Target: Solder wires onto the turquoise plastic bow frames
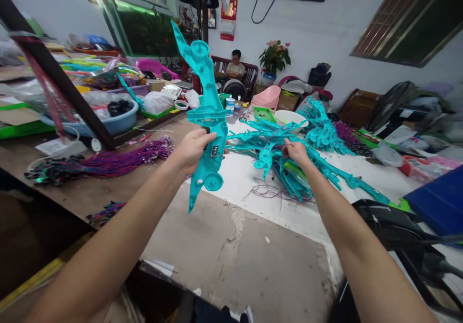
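Note:
My left hand [194,152] is closed around the middle of a long teal plastic toy-like part [210,84], held upright above the table. Its shape has round discs near both ends, and a small dark component with metal contacts sits in its lower middle. From there a thin reddish wire [246,154] stretches right toward my right hand [295,152]. The fingers of that hand are pinched together at the wire's far end, over a heap of similar teal parts [325,166]. Loose thin wires [269,190] lie on the white sheet below.
A bundle of purple and red wires [123,166] lies at left by a dark post [65,81] and a blue basin [119,122]. Behind the heap is a white bowl [290,117]. At right are a black fan-like object [383,224] and a blue bin [439,202]. A person [235,66] sits at the back.

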Motion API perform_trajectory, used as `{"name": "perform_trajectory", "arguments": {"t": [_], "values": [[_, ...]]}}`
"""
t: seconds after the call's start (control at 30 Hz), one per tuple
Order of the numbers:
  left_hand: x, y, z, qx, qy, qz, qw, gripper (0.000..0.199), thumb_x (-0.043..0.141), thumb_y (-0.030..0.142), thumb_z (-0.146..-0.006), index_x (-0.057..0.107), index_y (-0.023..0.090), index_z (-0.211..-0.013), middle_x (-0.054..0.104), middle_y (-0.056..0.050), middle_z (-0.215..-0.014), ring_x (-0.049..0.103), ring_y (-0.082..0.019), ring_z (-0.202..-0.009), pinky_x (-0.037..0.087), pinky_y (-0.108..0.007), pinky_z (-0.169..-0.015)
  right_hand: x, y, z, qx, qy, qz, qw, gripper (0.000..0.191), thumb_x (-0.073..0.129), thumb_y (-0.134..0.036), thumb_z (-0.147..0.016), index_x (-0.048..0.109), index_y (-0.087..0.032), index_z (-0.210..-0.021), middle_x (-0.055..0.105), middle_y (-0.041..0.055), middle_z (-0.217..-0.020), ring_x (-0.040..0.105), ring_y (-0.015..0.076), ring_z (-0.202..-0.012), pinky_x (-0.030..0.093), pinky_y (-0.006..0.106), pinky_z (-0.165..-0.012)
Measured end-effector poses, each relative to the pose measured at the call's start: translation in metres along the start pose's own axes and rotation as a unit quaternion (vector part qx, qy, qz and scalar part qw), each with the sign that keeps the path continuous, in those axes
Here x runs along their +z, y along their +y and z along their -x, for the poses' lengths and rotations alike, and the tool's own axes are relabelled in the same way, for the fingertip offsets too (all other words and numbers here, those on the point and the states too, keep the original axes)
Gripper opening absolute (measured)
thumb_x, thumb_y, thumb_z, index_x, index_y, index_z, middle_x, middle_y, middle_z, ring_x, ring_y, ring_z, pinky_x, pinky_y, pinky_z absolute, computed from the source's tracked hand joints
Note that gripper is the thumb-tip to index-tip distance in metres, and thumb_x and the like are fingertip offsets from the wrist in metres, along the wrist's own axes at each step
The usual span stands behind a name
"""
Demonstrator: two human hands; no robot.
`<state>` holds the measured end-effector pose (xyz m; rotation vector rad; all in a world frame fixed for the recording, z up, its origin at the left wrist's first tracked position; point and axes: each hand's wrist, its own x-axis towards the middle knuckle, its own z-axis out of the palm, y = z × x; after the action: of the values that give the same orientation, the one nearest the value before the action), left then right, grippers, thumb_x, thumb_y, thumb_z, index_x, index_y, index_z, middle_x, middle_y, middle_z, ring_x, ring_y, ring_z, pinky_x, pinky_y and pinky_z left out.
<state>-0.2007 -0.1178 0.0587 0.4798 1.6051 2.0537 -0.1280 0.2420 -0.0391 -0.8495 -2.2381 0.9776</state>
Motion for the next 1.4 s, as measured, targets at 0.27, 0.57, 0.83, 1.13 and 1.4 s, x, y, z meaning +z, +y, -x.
{"name": "perform_trajectory", "arguments": {"t": [0.27, 0.57, 0.83, 1.13, 1.4], "values": [[0.015, -0.009, 0.002, -0.033, -0.024, 0.011, 0.999, 0.013, 0.062, 0.025, -0.074, 0.064, 0.014, -0.08, 0.068, -0.007, -0.07, 0.067, -0.023, -0.06, 0.057, -0.037, -0.057, -0.005, 0.0, -0.004, 0.007, 0.002, 0.123, 0.992, 0.047, 0.038, -0.043, -0.095, 0.069, -0.007, -0.095, 0.07, 0.0099, -0.074, 0.064, 0.0168, -0.063, 0.05, 0.029, -0.066], [0.02, -0.019, -0.004, -0.046, -0.049, -0.002, 0.998, 0.017, 0.058, 0.025, -0.08, 0.061, 0.014, -0.093, 0.07, -0.006, -0.077, 0.067, -0.018, -0.062, 0.057, -0.03, -0.057, -0.018, 0.011, -0.001, 0.003, -0.041, 0.312, 0.949, 0.028, 0.059, -0.037, -0.085, 0.073, -0.015, -0.097, 0.072, 0.0129, -0.095, 0.065, 0.0258, -0.093, 0.046, 0.03, -0.077], [0.015, -0.022, -0.005, -0.042, -0.053, -0.015, 0.998, 0.018, 0.055, 0.024, -0.082, 0.061, 0.012, -0.093, 0.07, -0.007, -0.079, 0.066, -0.017, -0.06, 0.055, -0.028, -0.055, -0.024, -0.001, 0.02, -0.061, -0.119, 0.386, 0.913, 0.026, 0.051, -0.032, -0.088, 0.072, -0.019, -0.097, 0.071, 0.0125, -0.103, 0.063, 0.0254, -0.099, 0.043, 0.03, -0.079], [0.016, -0.022, -0.002, -0.064, -0.062, -0.004, 0.996, 0.019, 0.055, 0.023, -0.082, 0.062, 0.013, -0.096, 0.07, -0.006, -0.077, 0.067, -0.018, -0.061, 0.055, -0.028, -0.055, -0.034, 0.0, 0.021, -0.063, -0.106, 0.335, 0.934, 0.025, 0.054, -0.034, -0.083, 0.073, -0.017, -0.085, 0.07, 0.0062, -0.075, 0.063, 0.0197, -0.074, 0.041, 0.025, -0.064], [0.042, -0.053, -0.007, -0.097, -0.126, 0.046, 0.986, 0.013, 0.058, 0.024, -0.08, 0.062, 0.012, -0.083, 0.07, -0.007, -0.072, 0.065, -0.017, -0.057, 0.055, -0.03, -0.055, -0.035, 0.002, -0.006, -0.052, 0.0, 0.212, 0.976, 0.024, 0.053, -0.032, -0.077, 0.066, -0.014, -0.069, 0.065, 0.0071, -0.061, 0.062, 0.0216, -0.07, 0.045, 0.028, -0.064]]}}
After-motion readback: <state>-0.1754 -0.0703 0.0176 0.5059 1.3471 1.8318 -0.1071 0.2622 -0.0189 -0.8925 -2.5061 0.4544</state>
